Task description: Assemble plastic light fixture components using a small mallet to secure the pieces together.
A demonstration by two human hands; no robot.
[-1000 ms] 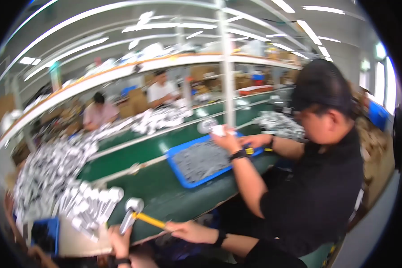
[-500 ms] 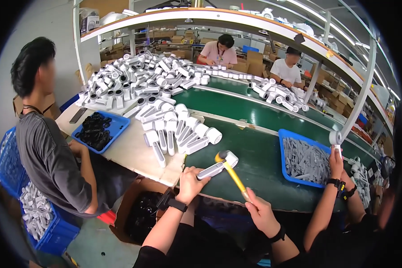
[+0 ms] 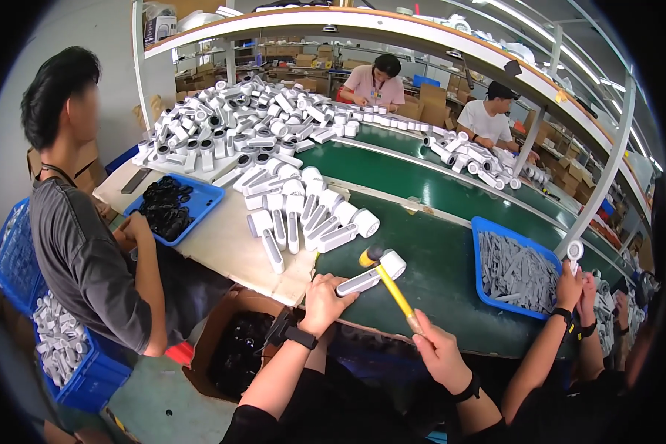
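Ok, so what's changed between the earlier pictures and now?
The view has swung left since the first picture, and the co-worker in the white shirt has turned their head toward the picture's right. Nothing was visibly picked up or let go: the left hand still holds the white device, the right hand the yellow mallet.

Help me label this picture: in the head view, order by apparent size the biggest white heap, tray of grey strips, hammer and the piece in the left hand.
1. Biggest white heap
2. Tray of grey strips
3. Hammer and piece in the left hand: unsure; hammer longer, piece broader.
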